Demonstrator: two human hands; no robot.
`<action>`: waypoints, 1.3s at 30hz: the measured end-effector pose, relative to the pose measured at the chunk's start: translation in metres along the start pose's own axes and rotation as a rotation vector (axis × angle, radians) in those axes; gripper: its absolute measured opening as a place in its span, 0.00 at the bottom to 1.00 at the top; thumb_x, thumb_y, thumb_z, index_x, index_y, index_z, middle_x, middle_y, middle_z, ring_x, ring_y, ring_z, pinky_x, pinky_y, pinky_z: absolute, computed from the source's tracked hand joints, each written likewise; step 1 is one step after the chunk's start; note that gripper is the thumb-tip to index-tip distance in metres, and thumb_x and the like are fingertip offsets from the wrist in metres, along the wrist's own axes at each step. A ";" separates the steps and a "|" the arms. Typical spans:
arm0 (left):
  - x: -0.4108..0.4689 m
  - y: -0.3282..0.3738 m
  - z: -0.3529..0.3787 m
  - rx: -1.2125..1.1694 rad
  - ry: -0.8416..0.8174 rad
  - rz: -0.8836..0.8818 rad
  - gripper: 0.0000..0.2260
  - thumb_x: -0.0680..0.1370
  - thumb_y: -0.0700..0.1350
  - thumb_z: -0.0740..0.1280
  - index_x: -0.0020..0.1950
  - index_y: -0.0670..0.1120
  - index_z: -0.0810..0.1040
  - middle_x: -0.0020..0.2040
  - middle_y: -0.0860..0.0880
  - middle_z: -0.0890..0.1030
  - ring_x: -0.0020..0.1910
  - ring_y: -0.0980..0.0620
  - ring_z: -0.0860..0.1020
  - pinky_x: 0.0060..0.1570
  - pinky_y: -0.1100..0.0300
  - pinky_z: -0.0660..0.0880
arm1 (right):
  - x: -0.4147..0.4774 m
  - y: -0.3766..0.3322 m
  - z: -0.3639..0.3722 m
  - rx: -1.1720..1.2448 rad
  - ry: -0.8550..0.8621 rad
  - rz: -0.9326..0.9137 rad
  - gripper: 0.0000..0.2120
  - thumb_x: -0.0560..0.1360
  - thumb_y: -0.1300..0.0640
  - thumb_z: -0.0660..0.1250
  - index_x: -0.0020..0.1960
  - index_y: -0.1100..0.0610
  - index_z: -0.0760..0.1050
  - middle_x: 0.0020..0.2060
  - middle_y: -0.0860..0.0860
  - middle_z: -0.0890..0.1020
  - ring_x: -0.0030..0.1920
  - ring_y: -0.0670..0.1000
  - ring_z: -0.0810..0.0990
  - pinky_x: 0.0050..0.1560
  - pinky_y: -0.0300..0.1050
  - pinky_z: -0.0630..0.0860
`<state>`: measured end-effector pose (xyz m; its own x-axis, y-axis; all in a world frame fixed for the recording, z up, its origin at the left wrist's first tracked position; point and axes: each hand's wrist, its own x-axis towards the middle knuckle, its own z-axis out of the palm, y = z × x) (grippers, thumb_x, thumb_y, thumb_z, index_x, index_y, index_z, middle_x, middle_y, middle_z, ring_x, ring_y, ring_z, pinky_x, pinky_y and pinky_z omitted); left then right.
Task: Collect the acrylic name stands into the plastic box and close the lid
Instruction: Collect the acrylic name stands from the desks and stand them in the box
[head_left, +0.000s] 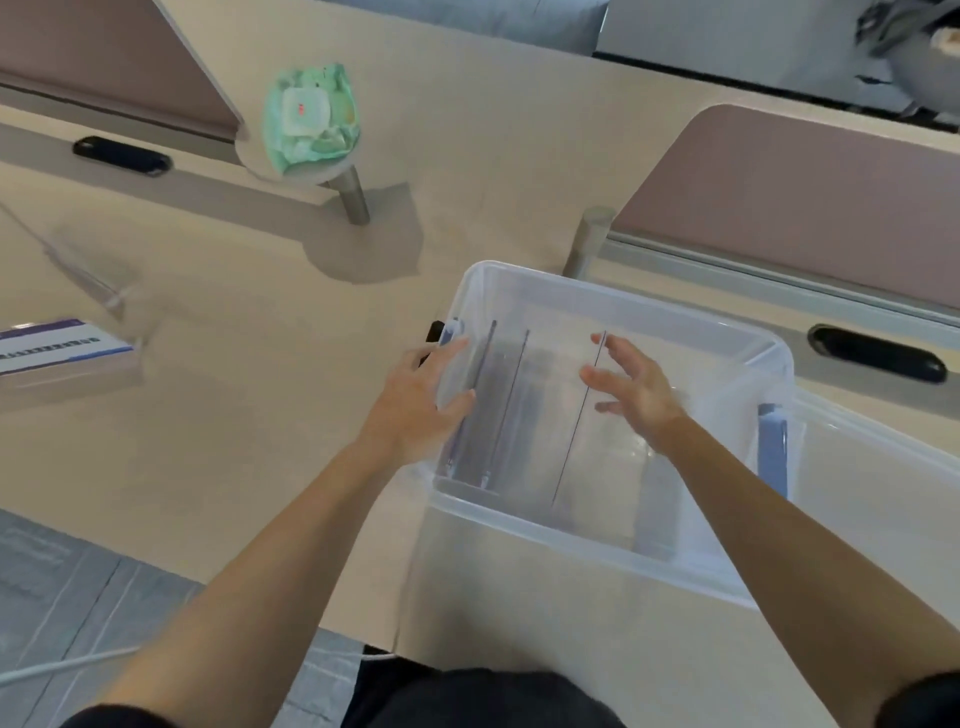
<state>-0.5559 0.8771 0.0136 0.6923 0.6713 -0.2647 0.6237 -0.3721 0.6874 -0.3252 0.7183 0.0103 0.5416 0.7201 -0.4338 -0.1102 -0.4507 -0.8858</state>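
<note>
A clear plastic box (613, 291) stands open on the beige desk, right of centre. Inside it several clear acrylic name stands (511, 410) stand on edge, seen as thin dark lines. My left hand (415, 400) rests against the outside of the box's left wall, fingers spread. My right hand (634, 384) hovers inside the box over the stands, fingers apart, holding nothing. Two more acrylic stands remain on the desk at far left: an empty clear one (78, 260) and one with a blue-and-white card (57, 345). The lid (883, 499) lies to the box's right.
A green pack of wet wipes (311, 117) sits on a small raised shelf at the back. Pink desk dividers (810, 197) stand behind the box and at the upper left. Black cable slots (878, 353) are set in the desk. A white cable (62, 667) crosses the floor.
</note>
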 end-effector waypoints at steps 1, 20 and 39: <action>0.001 -0.003 0.001 -0.022 0.022 0.006 0.27 0.77 0.52 0.65 0.74 0.66 0.60 0.69 0.53 0.67 0.68 0.51 0.66 0.66 0.55 0.66 | 0.003 0.005 0.003 -0.005 -0.004 0.019 0.31 0.72 0.54 0.75 0.72 0.53 0.69 0.52 0.35 0.73 0.53 0.46 0.79 0.63 0.62 0.74; 0.001 -0.002 0.000 -0.074 0.033 0.032 0.26 0.78 0.47 0.63 0.73 0.65 0.63 0.67 0.55 0.69 0.66 0.56 0.67 0.67 0.55 0.67 | 0.015 0.048 0.005 -0.174 -0.139 0.031 0.50 0.61 0.34 0.77 0.74 0.28 0.50 0.80 0.50 0.56 0.76 0.55 0.62 0.72 0.59 0.67; 0.000 0.001 0.000 -0.047 0.038 -0.001 0.27 0.77 0.46 0.63 0.72 0.67 0.62 0.63 0.57 0.70 0.59 0.58 0.69 0.61 0.59 0.68 | 0.002 0.061 0.028 -0.406 -0.343 -0.031 0.54 0.59 0.24 0.71 0.75 0.27 0.43 0.80 0.47 0.54 0.75 0.59 0.66 0.69 0.62 0.70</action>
<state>-0.5557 0.8766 0.0139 0.6767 0.6960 -0.2401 0.6059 -0.3412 0.7186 -0.3540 0.7066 -0.0495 0.2281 0.8371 -0.4972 0.2699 -0.5450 -0.7938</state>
